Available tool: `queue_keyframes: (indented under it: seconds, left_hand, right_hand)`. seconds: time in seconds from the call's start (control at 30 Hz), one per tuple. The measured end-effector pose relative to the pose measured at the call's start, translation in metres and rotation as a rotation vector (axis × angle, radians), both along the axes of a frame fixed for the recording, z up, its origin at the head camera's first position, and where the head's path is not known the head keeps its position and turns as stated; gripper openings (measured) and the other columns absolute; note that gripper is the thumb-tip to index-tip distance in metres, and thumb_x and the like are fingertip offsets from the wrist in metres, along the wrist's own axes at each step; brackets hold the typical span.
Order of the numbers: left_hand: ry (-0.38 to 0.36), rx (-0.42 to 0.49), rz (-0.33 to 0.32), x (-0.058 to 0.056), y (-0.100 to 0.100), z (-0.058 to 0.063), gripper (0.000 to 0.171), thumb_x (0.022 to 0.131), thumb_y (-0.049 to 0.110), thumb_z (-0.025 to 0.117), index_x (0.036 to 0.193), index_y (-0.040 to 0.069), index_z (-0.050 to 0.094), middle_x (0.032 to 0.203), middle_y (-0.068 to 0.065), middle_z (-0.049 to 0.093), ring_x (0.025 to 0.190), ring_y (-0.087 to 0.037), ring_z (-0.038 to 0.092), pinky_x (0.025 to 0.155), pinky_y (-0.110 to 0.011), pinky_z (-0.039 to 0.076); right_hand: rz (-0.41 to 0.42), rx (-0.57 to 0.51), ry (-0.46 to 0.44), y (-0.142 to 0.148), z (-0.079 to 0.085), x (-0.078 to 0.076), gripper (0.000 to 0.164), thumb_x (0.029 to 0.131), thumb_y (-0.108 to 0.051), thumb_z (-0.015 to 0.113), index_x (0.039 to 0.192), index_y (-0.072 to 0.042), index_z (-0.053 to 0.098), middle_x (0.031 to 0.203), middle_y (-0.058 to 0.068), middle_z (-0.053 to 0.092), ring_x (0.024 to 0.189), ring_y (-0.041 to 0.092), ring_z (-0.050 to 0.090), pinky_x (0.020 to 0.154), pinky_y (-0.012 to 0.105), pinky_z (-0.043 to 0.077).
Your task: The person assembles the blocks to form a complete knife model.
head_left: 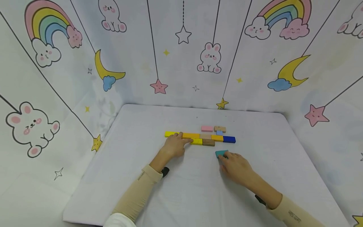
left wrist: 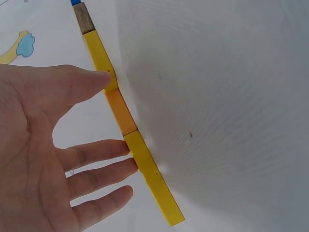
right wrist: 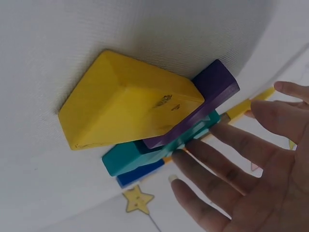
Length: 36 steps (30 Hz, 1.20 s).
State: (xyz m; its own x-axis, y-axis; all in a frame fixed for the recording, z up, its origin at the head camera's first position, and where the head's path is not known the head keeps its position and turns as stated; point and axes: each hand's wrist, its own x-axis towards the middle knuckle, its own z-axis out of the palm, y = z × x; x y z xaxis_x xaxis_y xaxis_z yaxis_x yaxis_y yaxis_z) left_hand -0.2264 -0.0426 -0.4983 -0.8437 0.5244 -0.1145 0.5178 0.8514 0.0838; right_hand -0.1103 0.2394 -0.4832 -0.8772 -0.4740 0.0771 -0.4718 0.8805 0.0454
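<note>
My left hand [head_left: 174, 145] reaches to a row of coloured blocks, its fingers extended. In the left wrist view its thumb touches a yellow block [left wrist: 100, 55], and two fingertips meet the side of another yellow block [left wrist: 153, 179]. An orange block [left wrist: 120, 111] sits between them. My right hand [head_left: 238, 168] is at a teal block [head_left: 220, 153], fingertips touching its far side in the right wrist view with the fingers fairly straight. A large yellow block [right wrist: 130, 101] and a purple block [right wrist: 217, 84] are beside the teal one there; neither shows in the head view.
The row continues rightward with a tan block [head_left: 205, 136], another orange block and a dark blue block [head_left: 229, 139]. A brown block [head_left: 208, 142] is in front. Behind are a pink block [head_left: 207, 128], a wooden block [head_left: 220, 128] and a light blue block [head_left: 219, 133].
</note>
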Motion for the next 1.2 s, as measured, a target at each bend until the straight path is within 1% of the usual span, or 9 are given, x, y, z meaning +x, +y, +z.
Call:
queue_keyframes:
  seconds: [0.2,0.37,0.5,0.6,0.7,0.8,0.9,1.03,1.2]
  left_hand:
    - [0.001,-0.004,-0.001,0.0,0.0,0.0,0.058,0.099,0.011,0.056,0.15,0.04,0.057,0.143,-0.013,0.055,0.124,-0.031,0.056,0.109,-0.047,0.048]
    - [0.004,-0.007,-0.006,0.0,0.0,0.001,0.059,0.098,0.011,0.057,0.149,0.04,0.058,0.142,-0.013,0.056,0.123,-0.031,0.057,0.108,-0.047,0.048]
    - [0.002,-0.011,-0.003,0.001,0.0,0.002,0.058,0.099,0.011,0.057,0.149,0.04,0.057,0.142,-0.014,0.056,0.123,-0.031,0.057,0.108,-0.047,0.048]
    - [0.0,-0.009,0.0,0.001,0.0,0.003,0.058,0.099,0.012,0.058,0.149,0.039,0.058,0.142,-0.014,0.056,0.123,-0.031,0.057,0.108,-0.047,0.048]
    - [0.002,-0.011,-0.003,0.0,0.0,0.003,0.058,0.099,0.012,0.058,0.15,0.039,0.057,0.142,-0.014,0.056,0.121,-0.031,0.057,0.107,-0.046,0.049]
    - [0.005,-0.014,-0.007,0.0,0.0,0.002,0.058,0.098,0.012,0.059,0.149,0.039,0.058,0.141,-0.014,0.056,0.12,-0.03,0.057,0.105,-0.045,0.05]
    - [0.004,-0.017,-0.007,0.001,0.0,0.002,0.059,0.098,0.013,0.059,0.149,0.04,0.057,0.141,-0.014,0.056,0.12,-0.03,0.057,0.104,-0.045,0.05]
    - [0.002,-0.017,-0.003,0.001,0.0,0.002,0.059,0.097,0.012,0.059,0.15,0.04,0.057,0.142,-0.014,0.055,0.12,-0.03,0.056,0.105,-0.046,0.05]
    - [-0.002,-0.009,0.004,0.001,0.0,0.003,0.059,0.097,0.012,0.058,0.149,0.04,0.058,0.142,-0.013,0.055,0.121,-0.03,0.056,0.105,-0.045,0.05]
  right_hand:
    - [0.0,-0.004,0.014,0.002,-0.004,-0.005,0.045,0.093,-0.027,0.079,0.129,-0.002,0.072,0.117,0.018,0.068,0.105,0.034,0.071,0.09,0.051,0.06]
    - [-0.009,0.017,-0.013,0.004,-0.005,-0.011,0.047,0.095,-0.03,0.076,0.132,-0.001,0.07,0.121,0.02,0.067,0.108,0.036,0.071,0.09,0.051,0.061]
    - [0.007,0.027,-0.024,0.005,-0.006,-0.016,0.044,0.095,-0.022,0.076,0.132,0.0,0.069,0.122,0.021,0.067,0.107,0.036,0.07,0.087,0.049,0.062]
    - [0.026,0.04,-0.015,0.006,-0.005,-0.021,0.041,0.092,-0.012,0.075,0.131,0.001,0.07,0.121,0.021,0.067,0.102,0.034,0.071,0.082,0.046,0.063]
    - [0.03,0.052,-0.019,0.006,-0.004,-0.024,0.041,0.09,-0.008,0.074,0.131,0.0,0.071,0.121,0.022,0.067,0.099,0.034,0.072,0.078,0.044,0.063]
    - [0.023,0.055,-0.031,0.005,-0.001,-0.025,0.042,0.09,-0.007,0.073,0.131,-0.001,0.071,0.122,0.022,0.067,0.098,0.034,0.072,0.076,0.044,0.063]
    - [0.011,0.062,-0.04,0.004,0.0,-0.026,0.041,0.091,-0.007,0.073,0.131,-0.001,0.07,0.12,0.021,0.067,0.093,0.032,0.071,0.073,0.042,0.063]
    - [-0.009,0.077,-0.057,0.003,-0.001,-0.03,0.044,0.091,-0.008,0.074,0.134,-0.002,0.069,0.12,0.02,0.066,0.09,0.03,0.07,0.07,0.041,0.063]
    - [-0.02,0.089,-0.076,0.004,-0.002,-0.035,0.048,0.089,-0.008,0.076,0.135,-0.002,0.068,0.116,0.019,0.065,0.084,0.027,0.067,0.066,0.038,0.062]
